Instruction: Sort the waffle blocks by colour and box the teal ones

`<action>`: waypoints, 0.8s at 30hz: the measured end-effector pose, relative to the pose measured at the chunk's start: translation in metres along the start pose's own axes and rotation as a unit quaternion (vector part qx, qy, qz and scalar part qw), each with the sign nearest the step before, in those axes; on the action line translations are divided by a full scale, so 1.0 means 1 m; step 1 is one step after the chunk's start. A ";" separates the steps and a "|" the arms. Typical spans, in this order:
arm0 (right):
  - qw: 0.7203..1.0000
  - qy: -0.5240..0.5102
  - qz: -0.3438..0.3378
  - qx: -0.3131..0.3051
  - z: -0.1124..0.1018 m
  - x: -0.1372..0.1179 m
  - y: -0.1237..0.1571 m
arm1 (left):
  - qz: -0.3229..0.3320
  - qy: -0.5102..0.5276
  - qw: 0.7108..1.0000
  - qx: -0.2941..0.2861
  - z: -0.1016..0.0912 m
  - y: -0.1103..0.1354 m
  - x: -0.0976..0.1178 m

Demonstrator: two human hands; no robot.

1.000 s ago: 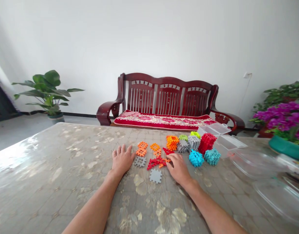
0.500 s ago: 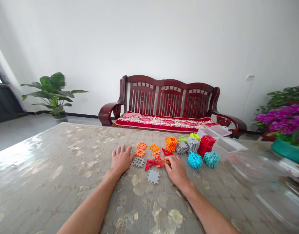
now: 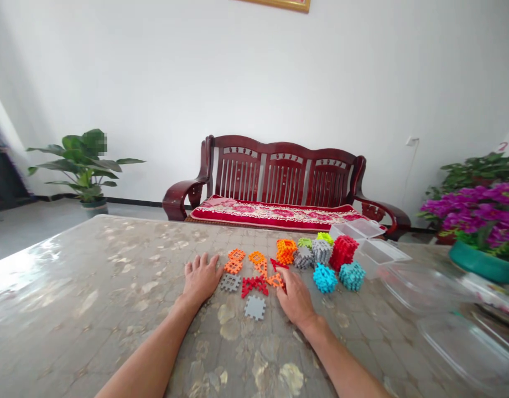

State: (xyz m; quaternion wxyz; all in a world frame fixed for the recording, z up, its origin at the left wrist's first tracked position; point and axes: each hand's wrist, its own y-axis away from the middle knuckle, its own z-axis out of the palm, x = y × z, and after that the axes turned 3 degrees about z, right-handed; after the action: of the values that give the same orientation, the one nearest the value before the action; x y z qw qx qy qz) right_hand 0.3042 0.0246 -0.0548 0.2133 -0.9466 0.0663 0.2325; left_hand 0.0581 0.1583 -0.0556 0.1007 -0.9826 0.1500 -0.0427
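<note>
Flat plastic interlocking building pieces lie on the table between my hands. My left hand [image 3: 201,278] rests flat, palm down, with fingers spread, beside two orange square frames [image 3: 233,267] and a grey square frame [image 3: 230,283]. My right hand [image 3: 295,294] has its thumb and fingers around the edge of an orange triangular piece [image 3: 274,281]; its fingertips are partly hidden. Just beyond those fingers is a red triangular piece [image 3: 278,264]. Red triangular pieces [image 3: 254,286] lie in the middle, above a solid grey square [image 3: 255,308]. Farther back are another orange square frame [image 3: 256,257] and an orange triangle [image 3: 261,268].
Stacks of orange [image 3: 286,251], grey [image 3: 322,251], red [image 3: 344,252] and blue [image 3: 325,278] pieces stand to the right. Behind them is an open clear box [image 3: 383,251], with clear lids [image 3: 420,284] nearby. A teal flower pot [image 3: 482,260] stands at the right edge.
The view has shifted slightly right and up. By the right hand, the red and orange triangles now lie more apart. The left hand still rests flat.
</note>
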 end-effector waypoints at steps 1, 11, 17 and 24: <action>1.000 0.002 0.004 0.000 0.000 0.000 0.000 | -0.001 -0.002 1.000 0.001 0.001 0.000 0.000; 1.000 -0.014 0.020 0.000 0.004 0.005 -0.003 | 0.002 -0.002 1.000 0.003 0.002 0.001 0.000; 0.999 -0.039 0.016 -0.004 0.006 0.009 -0.003 | -0.001 0.011 1.000 0.005 0.008 0.000 -0.002; 0.998 -0.053 0.020 -0.007 0.006 0.010 -0.003 | 0.012 0.001 1.000 -0.003 0.005 0.001 -0.002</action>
State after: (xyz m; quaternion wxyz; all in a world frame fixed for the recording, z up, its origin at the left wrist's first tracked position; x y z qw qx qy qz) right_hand 0.3113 0.0294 -0.0636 0.2054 -0.9327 0.0727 0.2872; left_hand 0.0563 0.1591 -0.0603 0.0976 -0.9811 0.1619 -0.0423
